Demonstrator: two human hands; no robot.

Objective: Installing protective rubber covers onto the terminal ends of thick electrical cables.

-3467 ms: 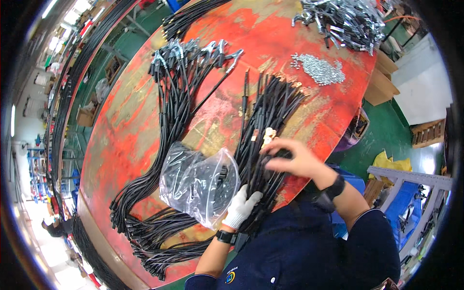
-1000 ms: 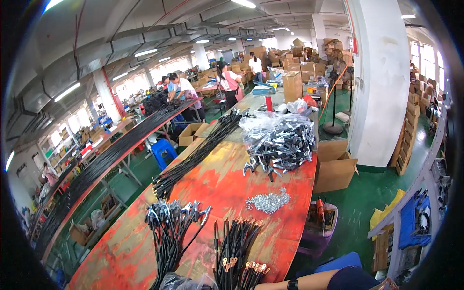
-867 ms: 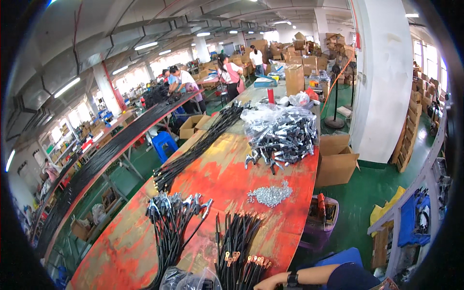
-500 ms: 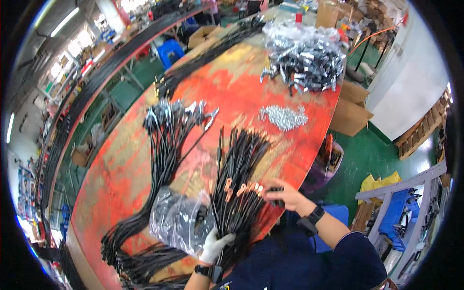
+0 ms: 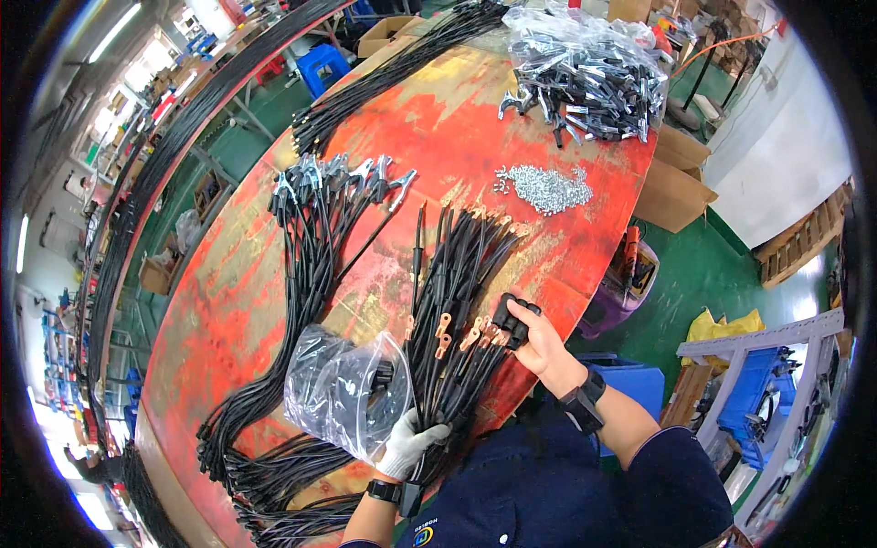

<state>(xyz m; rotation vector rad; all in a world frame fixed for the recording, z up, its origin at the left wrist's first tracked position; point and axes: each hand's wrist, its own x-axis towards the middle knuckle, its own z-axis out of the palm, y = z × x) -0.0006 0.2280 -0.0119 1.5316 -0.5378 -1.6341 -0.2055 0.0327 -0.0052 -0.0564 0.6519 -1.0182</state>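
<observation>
My left hand, in a white glove, is closed around a bundle of black cables near the table's front edge. Copper ring lugs tip the upper ends of these cables. My bare right hand grips small black sleeve-like pieces right beside the lugs; their exact shape is partly hidden by my fingers. Farther up lies another group of black cables with copper ends. A clear plastic bag with black pieces inside sits against my left hand.
Left of centre lies a long cable bundle ending in metal clamps. Small silver screws form a pile beyond the copper ends. More clamps are heaped with clear plastic at the far right. A blue bin stands beside the table.
My right hand has turned and its fingers now close on the black pieces at the lugs. The left hand keeps its hold. The whole view has shifted slightly.
</observation>
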